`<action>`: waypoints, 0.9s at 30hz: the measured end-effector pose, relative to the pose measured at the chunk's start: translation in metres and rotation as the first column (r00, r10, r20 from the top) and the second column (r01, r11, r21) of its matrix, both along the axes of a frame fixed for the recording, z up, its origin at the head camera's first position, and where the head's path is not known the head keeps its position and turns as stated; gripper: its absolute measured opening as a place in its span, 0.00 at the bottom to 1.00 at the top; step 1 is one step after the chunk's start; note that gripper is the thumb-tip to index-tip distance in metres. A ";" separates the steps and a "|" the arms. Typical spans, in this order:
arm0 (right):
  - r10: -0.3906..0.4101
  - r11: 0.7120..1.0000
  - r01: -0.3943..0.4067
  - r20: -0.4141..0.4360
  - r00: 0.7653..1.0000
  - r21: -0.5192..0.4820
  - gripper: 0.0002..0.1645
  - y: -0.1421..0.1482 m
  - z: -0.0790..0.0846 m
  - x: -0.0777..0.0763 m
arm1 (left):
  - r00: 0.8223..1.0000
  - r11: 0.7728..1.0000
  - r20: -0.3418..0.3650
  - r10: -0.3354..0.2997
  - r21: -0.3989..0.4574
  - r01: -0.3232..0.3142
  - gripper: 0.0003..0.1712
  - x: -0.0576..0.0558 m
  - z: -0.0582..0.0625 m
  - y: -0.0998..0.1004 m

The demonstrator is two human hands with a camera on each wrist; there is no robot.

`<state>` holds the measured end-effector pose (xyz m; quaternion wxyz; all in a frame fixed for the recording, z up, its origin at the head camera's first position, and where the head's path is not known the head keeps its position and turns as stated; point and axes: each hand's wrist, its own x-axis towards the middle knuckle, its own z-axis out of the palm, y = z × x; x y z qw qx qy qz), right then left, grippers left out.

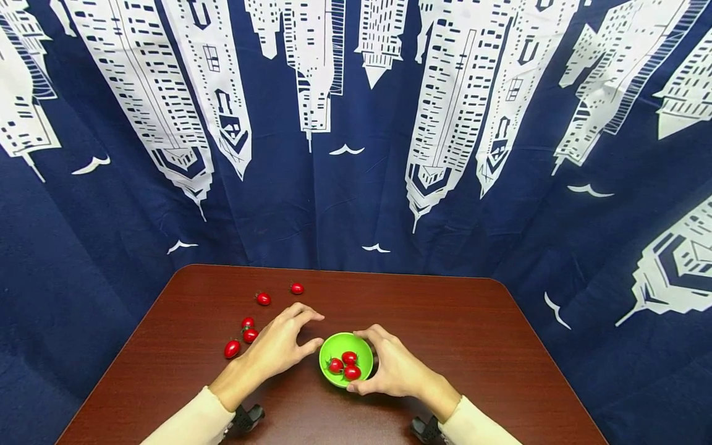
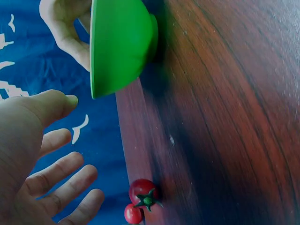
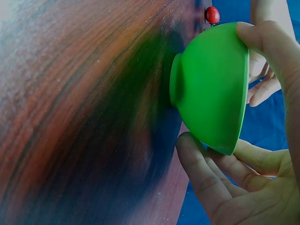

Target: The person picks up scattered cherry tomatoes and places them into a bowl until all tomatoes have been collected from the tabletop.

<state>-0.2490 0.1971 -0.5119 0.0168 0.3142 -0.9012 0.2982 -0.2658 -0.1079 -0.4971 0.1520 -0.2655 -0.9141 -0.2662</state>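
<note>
A green bowl (image 1: pixel 335 345) sits upright on the brown table, holding 3 small red tomatoes (image 1: pixel 352 372). My right hand (image 1: pixel 397 366) grips it from the right, thumb on the near rim and fingers around the far side. The right wrist view shows the thumb (image 3: pixel 251 35) at the rim of the bowl (image 3: pixel 211 84). To the left of the bowl, my left hand (image 1: pixel 278 343) holds nothing; its fingers are spread and relaxed, the thumb tip close to the rim. In the left wrist view, a gap separates that hand (image 2: pixel 28 122) from the bowl (image 2: pixel 122 47).
Several loose tomatoes lie left of the left hand, including one nearest me (image 1: pixel 232 348). Farther back are two more, a left tomato (image 1: pixel 264 299) and a right tomato (image 1: pixel 297 288). A blue cloth (image 1: pixel 356 204) with white buildings hangs behind the table (image 1: pixel 434 309).
</note>
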 end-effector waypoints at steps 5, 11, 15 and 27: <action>-0.001 1.000 0.001 0.011 1.000 -0.009 0.58 0.000 0.000 0.000 | 0.999 0.999 0.028 0.034 -0.003 -0.033 0.25 -0.004 -0.001 -0.004; -0.005 1.000 0.005 0.004 1.000 -0.008 0.58 0.001 -0.001 0.001 | 0.998 0.999 0.048 0.041 -0.031 -0.040 0.29 -0.010 -0.005 -0.010; -0.007 1.000 0.007 0.000 1.000 -0.004 0.58 0.001 -0.001 0.001 | 0.996 0.999 0.084 0.031 -0.033 -0.029 0.33 -0.014 -0.008 -0.015; -0.010 1.000 0.010 -0.008 1.000 0.000 0.58 0.001 0.000 0.001 | 0.985 0.998 0.169 0.037 -0.052 -0.029 0.43 -0.029 -0.015 -0.020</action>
